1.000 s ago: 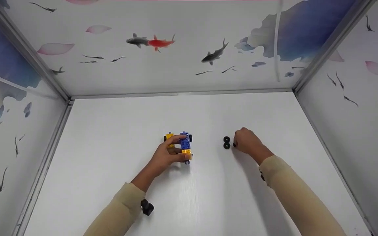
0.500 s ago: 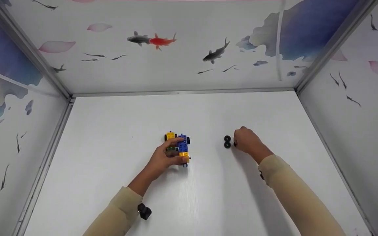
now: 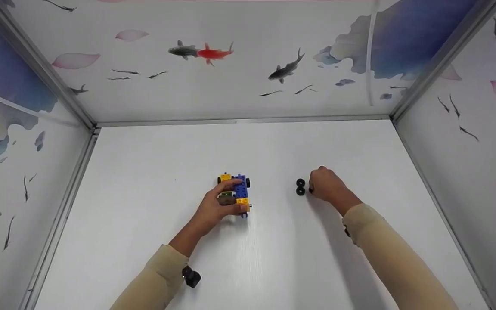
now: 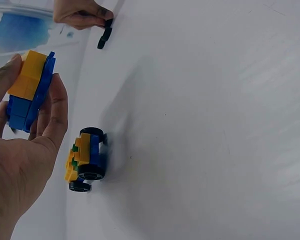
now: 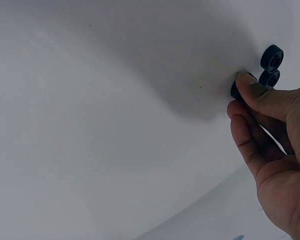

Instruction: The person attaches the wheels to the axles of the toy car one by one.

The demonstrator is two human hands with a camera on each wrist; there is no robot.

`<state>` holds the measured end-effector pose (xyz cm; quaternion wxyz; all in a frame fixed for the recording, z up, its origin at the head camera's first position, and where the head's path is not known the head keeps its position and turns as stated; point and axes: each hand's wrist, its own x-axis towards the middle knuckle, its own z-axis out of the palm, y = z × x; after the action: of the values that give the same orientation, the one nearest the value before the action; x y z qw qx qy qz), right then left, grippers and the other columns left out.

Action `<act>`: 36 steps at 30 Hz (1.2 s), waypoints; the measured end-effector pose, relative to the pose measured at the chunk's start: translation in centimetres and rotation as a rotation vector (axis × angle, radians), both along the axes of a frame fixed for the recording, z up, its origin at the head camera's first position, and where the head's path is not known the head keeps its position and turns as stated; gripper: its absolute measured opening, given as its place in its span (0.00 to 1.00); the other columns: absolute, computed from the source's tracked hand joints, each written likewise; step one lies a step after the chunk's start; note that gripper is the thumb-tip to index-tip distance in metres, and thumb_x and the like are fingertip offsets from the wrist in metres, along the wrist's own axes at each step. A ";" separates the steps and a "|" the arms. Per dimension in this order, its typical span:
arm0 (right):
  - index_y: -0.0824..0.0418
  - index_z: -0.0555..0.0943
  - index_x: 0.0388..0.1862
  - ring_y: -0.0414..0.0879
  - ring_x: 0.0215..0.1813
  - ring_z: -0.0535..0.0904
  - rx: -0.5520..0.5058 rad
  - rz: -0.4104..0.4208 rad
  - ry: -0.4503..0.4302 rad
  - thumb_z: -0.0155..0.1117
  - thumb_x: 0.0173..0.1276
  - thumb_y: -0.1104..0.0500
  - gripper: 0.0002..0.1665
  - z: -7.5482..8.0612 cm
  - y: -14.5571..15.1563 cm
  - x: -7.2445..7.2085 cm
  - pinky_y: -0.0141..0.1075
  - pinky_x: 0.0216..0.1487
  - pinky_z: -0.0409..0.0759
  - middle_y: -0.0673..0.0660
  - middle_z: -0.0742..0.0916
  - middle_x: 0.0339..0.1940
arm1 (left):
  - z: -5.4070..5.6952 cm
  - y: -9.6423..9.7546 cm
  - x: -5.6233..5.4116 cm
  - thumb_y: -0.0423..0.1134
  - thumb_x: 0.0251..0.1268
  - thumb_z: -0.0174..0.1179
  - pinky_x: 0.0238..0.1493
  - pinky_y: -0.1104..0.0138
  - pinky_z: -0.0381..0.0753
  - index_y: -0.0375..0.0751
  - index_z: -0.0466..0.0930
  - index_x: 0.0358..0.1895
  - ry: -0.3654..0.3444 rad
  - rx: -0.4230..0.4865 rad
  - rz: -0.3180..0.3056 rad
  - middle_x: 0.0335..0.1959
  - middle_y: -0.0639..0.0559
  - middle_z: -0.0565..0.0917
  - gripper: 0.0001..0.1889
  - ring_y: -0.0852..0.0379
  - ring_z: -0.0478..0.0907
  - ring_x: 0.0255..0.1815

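My left hand (image 3: 215, 206) grips a blue and yellow toy car built of bricks (image 3: 241, 191), thumb on its near yellow end and fingers over its far blue part. A black wheel shows at the far right of this car, and the near end has a bare axle stub. Behind the hand a second brick car (image 4: 87, 159), yellow, green and blue with black wheels, stands on the table. To the right, my right hand (image 3: 327, 185) pinches a black toy wheel (image 5: 236, 91) between thumb and fingers, low at the tabletop. Two more black wheels (image 3: 300, 187) lie right beside it.
The white table (image 3: 261, 258) is bounded by printed panels at the back (image 3: 230, 99) and both sides, with metal strips along the edges. A small black device (image 3: 192, 277) sits at the left sleeve cuff.
My left hand has shifted slightly left and nearer with the brick car, uncovering more of the second car behind it. The right hand has stayed nearly still at the wheels.
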<state>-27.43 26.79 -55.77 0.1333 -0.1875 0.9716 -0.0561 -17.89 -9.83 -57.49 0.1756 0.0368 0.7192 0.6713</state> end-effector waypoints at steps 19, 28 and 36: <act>0.60 0.86 0.17 0.48 0.35 0.71 -0.049 0.034 -0.010 0.70 0.66 0.73 0.18 -0.2 0.6 -0.3 0.40 0.36 0.75 0.55 0.83 0.23 | 0.1 -0.5 -0.3 0.39 0.66 0.81 0.61 0.55 0.93 0.65 0.68 0.85 -0.016 0.079 0.014 0.76 0.37 0.69 0.46 0.44 0.84 0.68; 0.61 0.89 0.22 0.49 0.37 0.76 -0.034 0.023 -0.001 0.72 0.68 0.72 0.14 0.0 0.9 0.0 0.44 0.39 0.81 0.56 0.86 0.27 | 0.6 -0.1 -0.9 0.37 0.64 0.82 0.61 0.55 0.93 0.72 0.59 0.88 -0.012 0.067 0.025 0.75 0.39 0.71 0.54 0.45 0.86 0.66; 0.64 0.93 0.31 0.51 0.40 0.84 -0.097 0.034 0.020 0.77 0.66 0.71 0.05 -0.5 1.4 0.2 0.46 0.43 0.86 0.58 0.93 0.34 | 1.1 0.1 -1.3 0.40 0.65 0.82 0.63 0.55 0.92 0.69 0.60 0.88 -0.007 0.026 0.034 0.77 0.40 0.71 0.53 0.43 0.84 0.69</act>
<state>-27.21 28.14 -56.27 0.1151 -0.2108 0.9656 -0.0993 -19.16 -9.78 -56.40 0.1660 0.0245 0.7102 0.6837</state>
